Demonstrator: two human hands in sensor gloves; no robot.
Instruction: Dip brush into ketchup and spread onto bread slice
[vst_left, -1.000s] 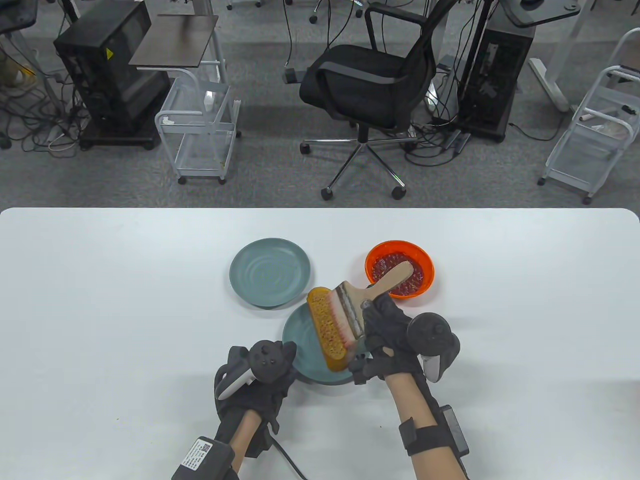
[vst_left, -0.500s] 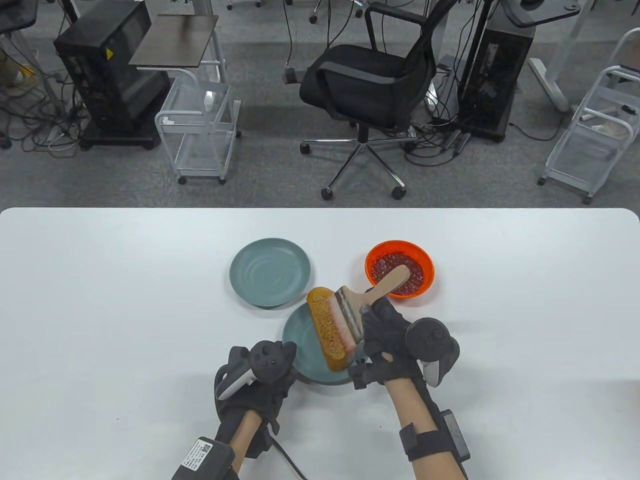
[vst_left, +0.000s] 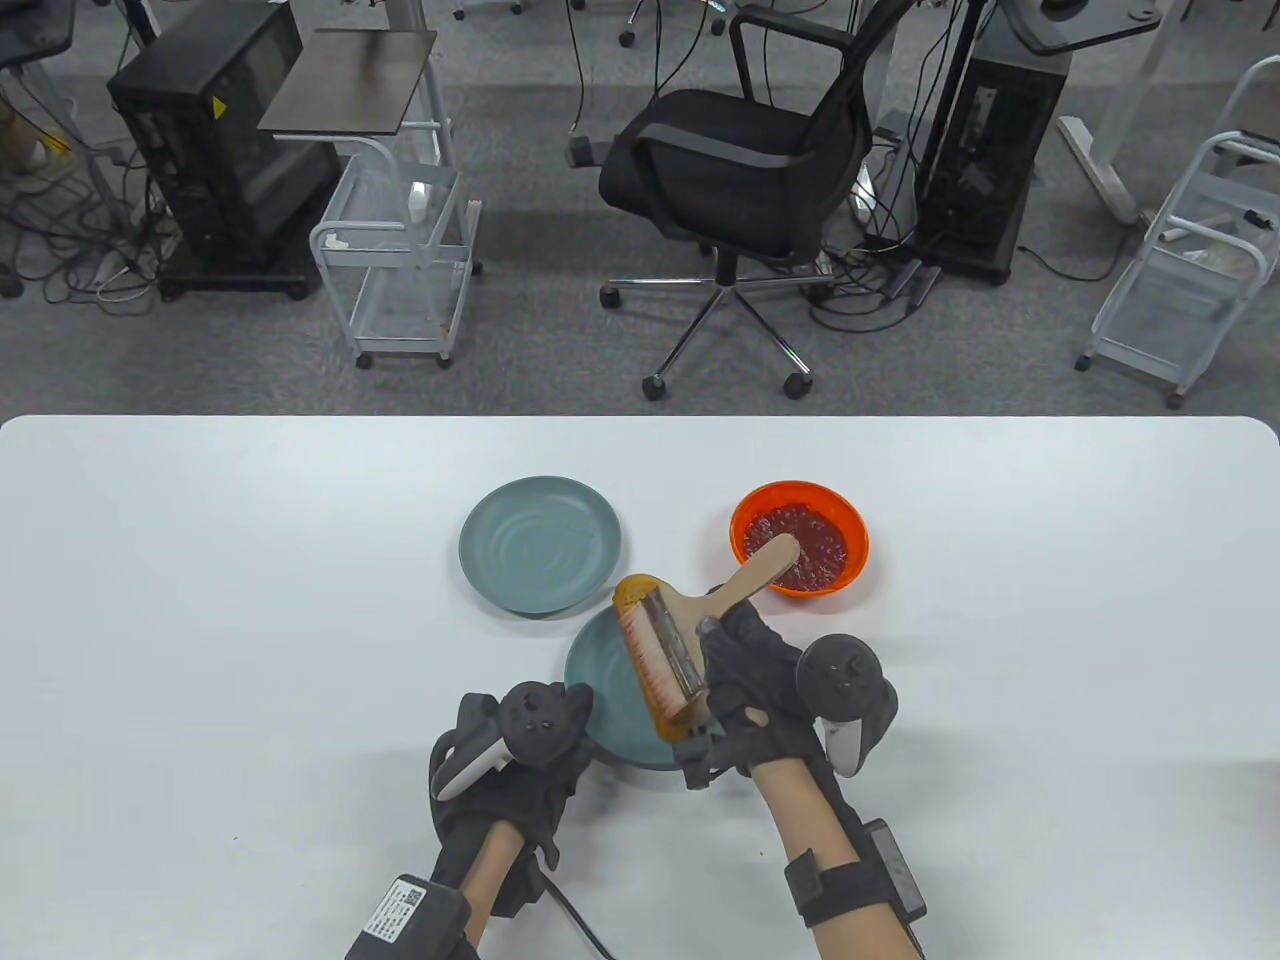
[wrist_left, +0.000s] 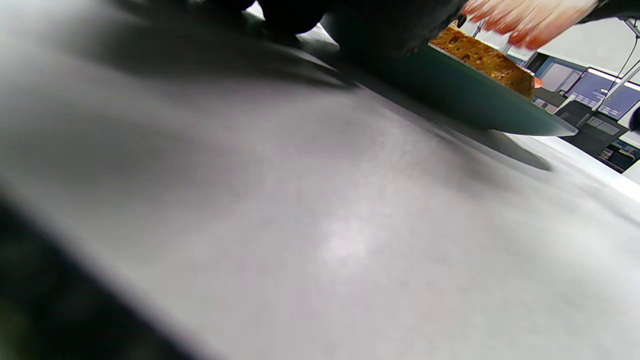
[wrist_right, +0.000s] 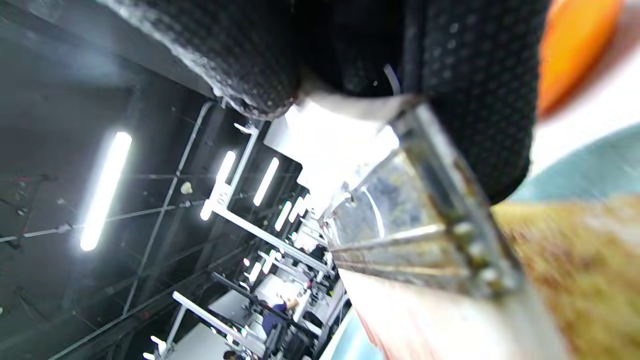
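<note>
A brown bread slice (vst_left: 631, 598) lies on a teal plate (vst_left: 598, 672) near the table's front middle. My right hand (vst_left: 745, 685) grips a wide wooden-handled brush (vst_left: 690, 625); its red-tipped bristles lie across the slice. The brush's metal band (wrist_right: 440, 220) and the bread (wrist_right: 565, 250) show close up in the right wrist view. My left hand (vst_left: 520, 745) rests at the plate's left rim; the left wrist view shows the plate's edge (wrist_left: 465, 95) and the bread (wrist_left: 482, 57). An orange bowl of ketchup (vst_left: 799, 537) stands behind and to the right.
A second teal plate (vst_left: 539, 541), with nothing on it, sits behind and to the left of the bread plate. The white table (vst_left: 200, 620) stretches wide on both sides. An office chair (vst_left: 740, 170) and wire carts stand beyond the far edge.
My right hand has drawn the brush leftward and toward me across the bread, covering more of the slice. My left hand has stayed at the plate.
</note>
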